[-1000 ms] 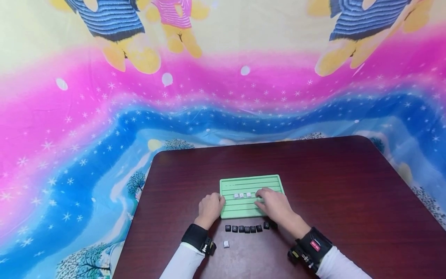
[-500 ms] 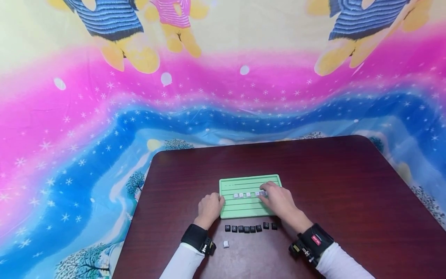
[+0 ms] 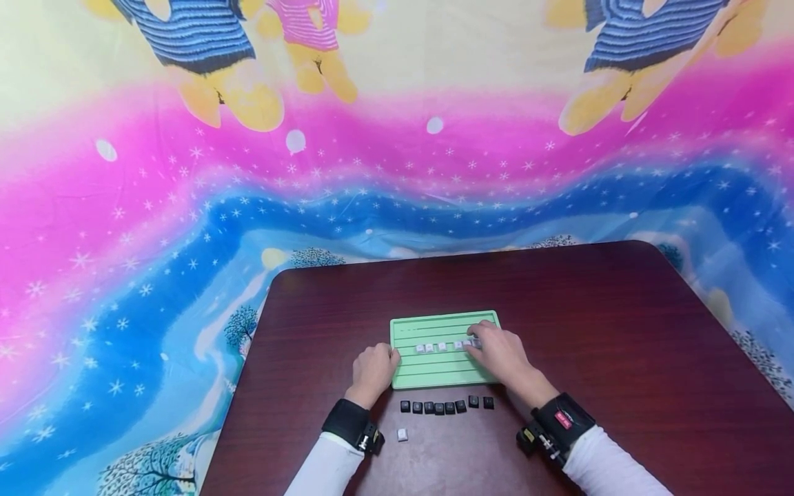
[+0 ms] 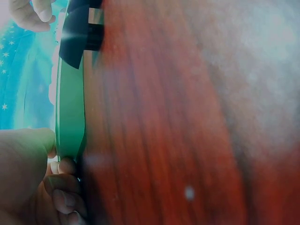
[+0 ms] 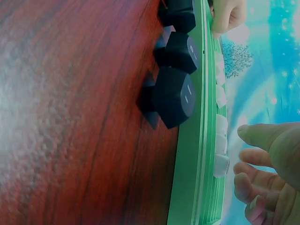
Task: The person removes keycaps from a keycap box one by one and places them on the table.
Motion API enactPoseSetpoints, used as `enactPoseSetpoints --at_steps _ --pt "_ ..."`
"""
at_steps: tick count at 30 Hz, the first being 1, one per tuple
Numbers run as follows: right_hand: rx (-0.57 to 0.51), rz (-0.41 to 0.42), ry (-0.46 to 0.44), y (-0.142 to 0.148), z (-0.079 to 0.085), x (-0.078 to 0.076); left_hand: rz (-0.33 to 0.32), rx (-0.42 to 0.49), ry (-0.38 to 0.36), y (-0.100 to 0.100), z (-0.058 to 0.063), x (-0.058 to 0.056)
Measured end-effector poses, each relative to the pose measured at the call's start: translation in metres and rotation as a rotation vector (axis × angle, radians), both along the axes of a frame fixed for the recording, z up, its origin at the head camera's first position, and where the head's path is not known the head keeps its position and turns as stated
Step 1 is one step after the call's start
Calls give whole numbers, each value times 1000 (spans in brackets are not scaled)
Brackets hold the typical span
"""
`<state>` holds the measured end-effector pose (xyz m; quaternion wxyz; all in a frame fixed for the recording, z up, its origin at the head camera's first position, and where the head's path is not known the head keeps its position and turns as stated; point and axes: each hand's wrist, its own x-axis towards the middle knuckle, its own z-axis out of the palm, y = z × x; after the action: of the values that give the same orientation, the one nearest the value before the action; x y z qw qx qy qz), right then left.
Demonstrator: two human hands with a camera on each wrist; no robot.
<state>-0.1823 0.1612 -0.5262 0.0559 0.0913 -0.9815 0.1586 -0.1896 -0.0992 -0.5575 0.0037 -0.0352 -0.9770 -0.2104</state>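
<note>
A green ridged tray (image 3: 434,375) lies on the table, with several white keycaps (image 3: 442,347) in a row along one of its grooves. My left hand (image 3: 373,368) grips the tray's left edge. In the left wrist view its thumb and curled fingers (image 4: 63,183) meet round the tray's end. Over the right end of the white row hovers my right hand (image 3: 501,353). The right wrist view shows that thumb and fingers (image 5: 255,157) spread apart, just off the endmost white keycap (image 5: 221,166), with nothing between them.
Several black keycaps (image 3: 440,408) stand in a line on the brown table (image 3: 298,386) in front of the tray. One loose white keycap (image 3: 402,435) sits nearer me, at the left. A printed cloth (image 3: 397,151) hangs behind the table.
My right hand has shifted right along the row, uncovering more white keycaps on the tray and the rightmost black one. My left hand has kept its hold on the tray edge.
</note>
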Motion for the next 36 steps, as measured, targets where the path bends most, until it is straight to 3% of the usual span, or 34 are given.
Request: enactPoseSetpoints --at_steps 22,36 --pt "43 14 -37 8 -6 -4 -5 -5 -1 0 -1 -1" --pt "40 16 -46 8 0 -2 4 -6 0 0 -2 -1"
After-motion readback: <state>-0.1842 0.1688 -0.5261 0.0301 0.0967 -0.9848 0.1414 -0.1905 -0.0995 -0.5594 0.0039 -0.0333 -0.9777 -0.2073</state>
